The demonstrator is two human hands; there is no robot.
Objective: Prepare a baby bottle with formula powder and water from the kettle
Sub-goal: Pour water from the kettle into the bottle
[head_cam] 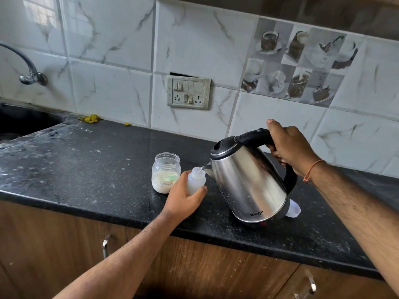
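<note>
My left hand (184, 198) grips a small translucent baby bottle (195, 180) that stands open on the black counter. My right hand (289, 145) holds the black handle of a steel kettle (248, 182), which is tilted to the left. The kettle's spout touches the bottle's mouth and a thin stream of water runs into it. Just left of the bottle stands an open glass jar (165, 172) labelled "Formula", about half full of pale powder.
A small white cap or lid (293, 209) lies on the counter (86, 165) behind the kettle's base. A black sink (21, 121) and tap (30, 72) are at the far left. A switch panel (189, 91) sits on the tiled wall. Wooden cabinet doors are below.
</note>
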